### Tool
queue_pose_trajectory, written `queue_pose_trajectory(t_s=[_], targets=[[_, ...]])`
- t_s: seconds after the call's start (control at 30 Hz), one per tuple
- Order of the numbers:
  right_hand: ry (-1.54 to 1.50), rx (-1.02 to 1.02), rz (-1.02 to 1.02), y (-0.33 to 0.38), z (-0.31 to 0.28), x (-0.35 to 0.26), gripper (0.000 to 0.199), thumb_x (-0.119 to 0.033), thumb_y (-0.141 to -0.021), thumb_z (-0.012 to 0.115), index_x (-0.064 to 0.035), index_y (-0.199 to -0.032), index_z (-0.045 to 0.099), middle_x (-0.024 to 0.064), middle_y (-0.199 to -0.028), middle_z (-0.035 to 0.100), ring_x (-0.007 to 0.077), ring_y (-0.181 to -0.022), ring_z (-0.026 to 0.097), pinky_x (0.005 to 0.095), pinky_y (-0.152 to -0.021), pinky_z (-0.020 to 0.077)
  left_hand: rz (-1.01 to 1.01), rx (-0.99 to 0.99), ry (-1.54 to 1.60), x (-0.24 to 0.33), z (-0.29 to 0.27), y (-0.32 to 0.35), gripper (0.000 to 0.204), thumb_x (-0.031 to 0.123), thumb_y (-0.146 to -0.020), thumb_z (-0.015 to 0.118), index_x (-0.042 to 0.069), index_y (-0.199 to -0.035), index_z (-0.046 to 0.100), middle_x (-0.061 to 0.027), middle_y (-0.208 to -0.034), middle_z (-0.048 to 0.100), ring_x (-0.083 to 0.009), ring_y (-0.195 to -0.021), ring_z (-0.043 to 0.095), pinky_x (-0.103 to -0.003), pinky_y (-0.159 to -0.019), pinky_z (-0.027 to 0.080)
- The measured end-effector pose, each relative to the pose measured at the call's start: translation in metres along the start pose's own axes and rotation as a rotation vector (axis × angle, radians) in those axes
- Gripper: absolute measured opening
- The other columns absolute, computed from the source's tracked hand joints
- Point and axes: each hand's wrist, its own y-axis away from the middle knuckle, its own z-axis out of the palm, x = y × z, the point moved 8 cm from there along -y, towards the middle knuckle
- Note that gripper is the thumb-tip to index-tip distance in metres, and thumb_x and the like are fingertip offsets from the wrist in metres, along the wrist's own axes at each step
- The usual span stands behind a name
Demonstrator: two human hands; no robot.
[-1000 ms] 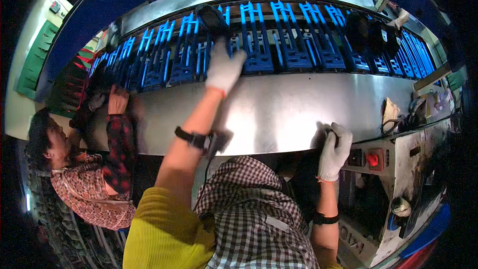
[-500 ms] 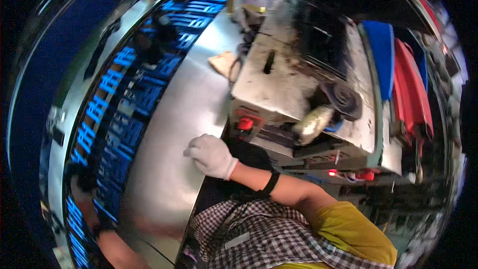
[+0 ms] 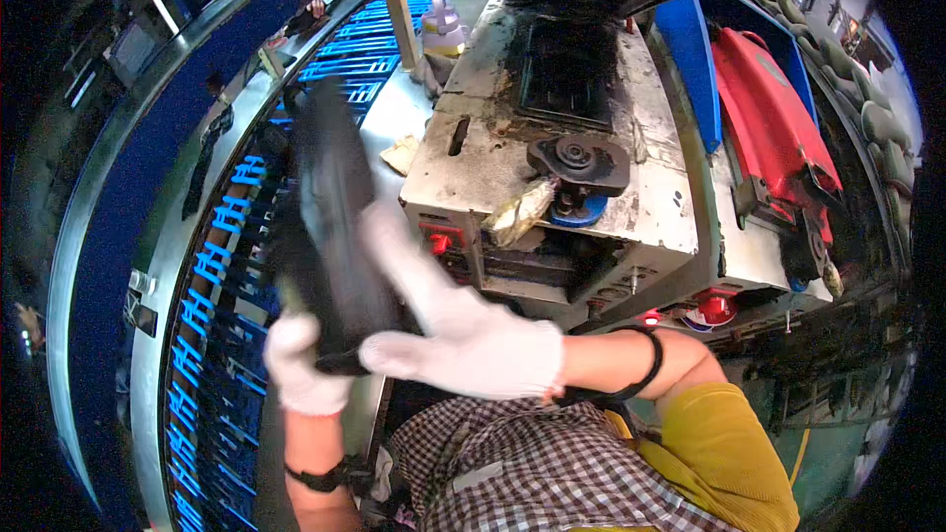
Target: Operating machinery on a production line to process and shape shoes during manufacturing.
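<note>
Holding long dark item (image 3: pixel 345 227), motion-blurred, up between blue-lit rails (image 3: pixel 202 281) and stained machine (image 3: pixel 434 182). Left hand (image 3: pixel 305 369) curled round lower end, apparently bearing weight. Right hand (image 3: pixel 468 340) laid along right side, fingers straight, thumb spread wide near lower end, probably steadying tilted length. Exact fingertip contact: cannot tell.
</note>
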Motion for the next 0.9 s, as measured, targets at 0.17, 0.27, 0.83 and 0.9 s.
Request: queue_pose_trajectory(t_s=[0.17,0.27,0.83,0.9], targets=[[-0.29,0.423,-0.033,0.022,-0.136,-0.038,0.071,-0.022,-0.093,0.062,-0.0014,-0.156,0.037,0.0125,-0.137,0.062,0.0171,-0.115,0.067,0.0321,-0.096,0.0547,-0.026,-0.275,-0.576,-0.007,0.11,-0.056,0.067,0.028,-0.099,0.062,-0.001,-0.153,0.036,-0.0143,-0.137,0.057,-0.0239,-0.125,0.056,-0.037,-0.108,0.044],[-0.529,0.544,0.071,0.027,-0.225,-0.014,0.063,-0.044,-0.097,0.051,-0.006,-0.147,0.049,0.0097,-0.114,0.073,0.0223,-0.093,0.073,0.0367,-0.08,0.0595,0.399,-0.337,-0.756,0.021,0.154,-0.088,0.084,0.031,-0.097,0.068,-0.003,-0.16,0.024,-0.0222,-0.15,0.051,-0.0267,-0.136,0.051,-0.037,-0.113,0.041],[1.177,0.272,0.537,-0.104,-0.317,0.07,0.089,-0.071,-0.089,0.056,-0.0108,-0.154,0.047,0.0383,-0.15,0.039,0.0521,-0.131,0.053,0.048,-0.113,0.0437,1.23,-0.532,-1.438,0.105,0.393,-0.255,0.054,0.036,-0.092,0.063,-0.005,-0.128,0.061,-0.0315,-0.124,0.067,-0.0423,-0.117,0.065,-0.044,-0.101,0.05],[1.19,0.289,0.513,-0.097,-0.331,0.077,0.091,-0.073,-0.089,0.055,-0.009,-0.154,0.047,0.038,-0.149,0.04,0.0517,-0.13,0.054,0.048,-0.112,0.0443,1.24,-0.577,-1.586,0.091,0.421,-0.265,0.056,0.041,-0.094,0.061,-0.003,-0.129,0.062,-0.0315,-0.122,0.068,-0.0453,-0.116,0.065,-0.046,-0.101,0.05]])
